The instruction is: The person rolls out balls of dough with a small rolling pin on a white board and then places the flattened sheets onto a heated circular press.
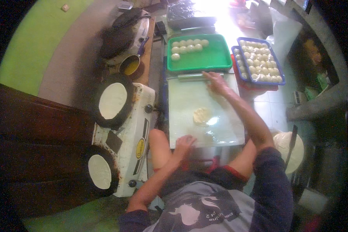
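Observation:
A flattened round of dough lies on the shiny white work board. At the board's far edge my right hand reaches to the right end of a metal rolling pin; whether the fingers grip it is not clear. My left hand rests near the board's front edge, fingers slightly spread, holding nothing visible. Beyond the board, a green tray carries several dough balls. To the left, flat dough rounds lie on two dark pans, one on the far pan, another on the near pan.
A white two-burner gas stove stands left of the board. Behind it is a saucepan with yellow liquid. Blue trays of plastic-covered dough balls sit at the far right. Stacked flatbreads with a dark flat tool on top are at my right.

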A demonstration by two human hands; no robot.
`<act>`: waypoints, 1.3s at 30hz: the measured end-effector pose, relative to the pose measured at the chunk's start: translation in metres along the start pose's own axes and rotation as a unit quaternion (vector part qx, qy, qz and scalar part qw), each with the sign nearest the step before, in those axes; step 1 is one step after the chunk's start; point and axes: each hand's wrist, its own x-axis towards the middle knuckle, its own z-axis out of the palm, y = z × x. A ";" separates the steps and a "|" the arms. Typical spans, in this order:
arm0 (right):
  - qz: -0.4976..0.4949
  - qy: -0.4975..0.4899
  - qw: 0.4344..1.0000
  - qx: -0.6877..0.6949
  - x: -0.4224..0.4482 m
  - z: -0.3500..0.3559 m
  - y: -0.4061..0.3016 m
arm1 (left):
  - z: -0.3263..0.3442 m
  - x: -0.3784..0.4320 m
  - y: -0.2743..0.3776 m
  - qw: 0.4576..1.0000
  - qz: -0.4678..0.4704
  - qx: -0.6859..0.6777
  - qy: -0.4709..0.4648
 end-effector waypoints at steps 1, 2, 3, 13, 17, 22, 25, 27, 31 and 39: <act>-0.087 0.053 0.984 -0.144 0.012 0.022 -0.026 | 0.005 0.000 0.005 1.000 -0.005 0.011 -0.001; -0.082 0.061 0.982 -0.156 0.019 0.023 -0.023 | 0.016 0.016 0.019 1.000 -0.015 0.023 0.008; -0.031 0.056 0.983 -0.171 0.020 0.015 -0.008 | 0.026 0.034 0.034 0.999 -0.016 0.024 0.019; -0.102 -0.010 0.987 -0.126 -0.147 -0.037 -0.183 | 0.036 0.002 0.033 0.989 -0.123 0.081 0.009; 0.033 -0.059 0.975 -0.212 -0.094 -0.035 -0.153 | 0.045 0.015 0.040 0.995 -0.081 0.033 0.045; -0.032 -0.031 0.990 -0.136 -0.137 -0.023 -0.187 | 0.024 0.011 0.030 0.995 -0.096 0.019 0.028; -0.050 -0.017 0.987 -0.152 -0.128 -0.026 -0.190 | 0.032 0.011 0.030 0.993 -0.098 0.027 0.066; 0.025 -0.036 0.981 -0.189 -0.103 -0.023 -0.166 | 0.027 0.021 0.041 0.995 -0.087 0.022 0.041; 0.081 -0.047 0.984 -0.151 -0.088 -0.023 -0.182 | 0.020 0.014 0.036 0.995 -0.095 0.024 0.027; 0.100 -0.016 0.982 -0.162 -0.082 -0.017 -0.167 | 0.024 0.014 0.040 0.995 -0.076 -0.001 0.072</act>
